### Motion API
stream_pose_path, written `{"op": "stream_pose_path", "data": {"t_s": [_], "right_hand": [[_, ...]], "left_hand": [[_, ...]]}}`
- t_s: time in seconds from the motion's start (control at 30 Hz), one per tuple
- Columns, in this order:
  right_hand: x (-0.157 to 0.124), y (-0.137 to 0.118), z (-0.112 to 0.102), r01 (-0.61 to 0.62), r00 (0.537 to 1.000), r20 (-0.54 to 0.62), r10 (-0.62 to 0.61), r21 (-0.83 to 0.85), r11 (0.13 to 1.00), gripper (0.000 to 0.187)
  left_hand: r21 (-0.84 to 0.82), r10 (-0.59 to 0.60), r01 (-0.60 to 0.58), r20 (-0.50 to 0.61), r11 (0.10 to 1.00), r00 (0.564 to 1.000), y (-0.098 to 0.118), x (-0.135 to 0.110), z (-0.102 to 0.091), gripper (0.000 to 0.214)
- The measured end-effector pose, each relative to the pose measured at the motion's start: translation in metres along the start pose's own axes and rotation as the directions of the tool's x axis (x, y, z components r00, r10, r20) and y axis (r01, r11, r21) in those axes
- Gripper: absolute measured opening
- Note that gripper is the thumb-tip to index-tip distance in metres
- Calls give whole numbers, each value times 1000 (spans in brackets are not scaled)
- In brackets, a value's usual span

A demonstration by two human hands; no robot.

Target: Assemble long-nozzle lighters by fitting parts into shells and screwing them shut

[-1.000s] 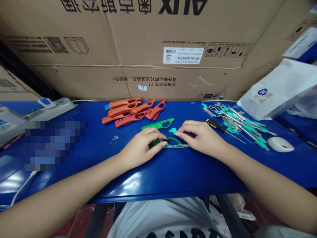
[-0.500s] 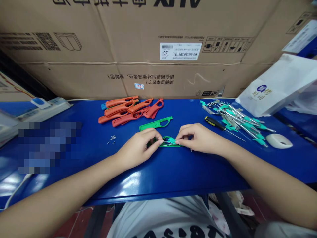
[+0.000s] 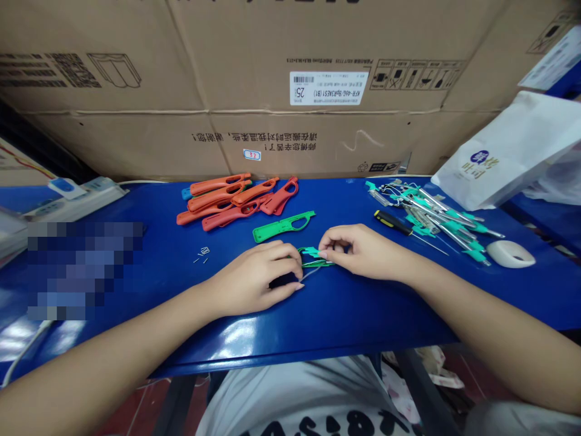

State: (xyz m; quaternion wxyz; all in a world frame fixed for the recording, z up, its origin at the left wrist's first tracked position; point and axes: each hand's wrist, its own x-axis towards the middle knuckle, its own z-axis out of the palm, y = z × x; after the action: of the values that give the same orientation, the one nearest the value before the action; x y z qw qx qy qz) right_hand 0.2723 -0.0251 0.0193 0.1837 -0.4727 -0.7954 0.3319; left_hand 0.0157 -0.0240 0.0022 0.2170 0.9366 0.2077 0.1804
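My left hand [image 3: 261,275] lies curled over one end of a green plastic handle shell [image 3: 313,261] on the blue table [image 3: 336,315], fingers closed on it. My right hand [image 3: 358,249] pinches a small teal plastic piece [image 3: 311,251] at the shell's other end, fingertips pressed together. A second green shell [image 3: 284,226] lies just behind the hands. The part of the shell under my left palm is hidden.
Several orange handle shells [image 3: 236,201] lie heaped at the back centre-left. A pile of metal rods with teal tips [image 3: 431,218], a black-handled screwdriver [image 3: 393,221] and a white oval object [image 3: 511,254] sit right. Tiny metal pins [image 3: 203,253] lie left. Cardboard boxes [image 3: 272,85] wall the back.
My right hand brought the teal piece down from above the table onto the green shell. My left hand slid a little along the shell and pressed lower over it.
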Motion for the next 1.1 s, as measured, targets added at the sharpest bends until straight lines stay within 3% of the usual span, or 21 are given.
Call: {"op": "stream_pose_path", "data": {"t_s": [0.13, 0.23, 0.4, 0.53, 0.7, 1.1], "right_hand": [[1, 1, 1, -69, 996, -67, 64, -63, 996, 14], [1, 9, 0, -58, 987, -161, 24, -213, 975, 14], [-1, 13, -5, -13, 982, -180, -60, -380, 925, 9], [-9, -3, -3, 115, 989, -59, -138, -290, 950, 7], [-15, -15, 8, 114, 989, 121, -80, -306, 945, 14], [-13, -12, 14, 110, 987, 144, -68, -309, 945, 3]], "left_hand": [[1, -27, 27, -22, 1000, 999, 0, 0, 1, 21], [38, -2, 2, 1, 999, 1000, -1, -1, 2, 21], [105, 28, -29, 15, 994, 999, -4, -1, 2, 21], [96, 29, -29, 10, 995, 1000, -5, -2, 3, 19], [66, -8, 9, -14, 998, 1000, -1, -1, 4, 18], [-36, -93, 90, -89, 995, 992, 7, 2, 8, 17]]}}
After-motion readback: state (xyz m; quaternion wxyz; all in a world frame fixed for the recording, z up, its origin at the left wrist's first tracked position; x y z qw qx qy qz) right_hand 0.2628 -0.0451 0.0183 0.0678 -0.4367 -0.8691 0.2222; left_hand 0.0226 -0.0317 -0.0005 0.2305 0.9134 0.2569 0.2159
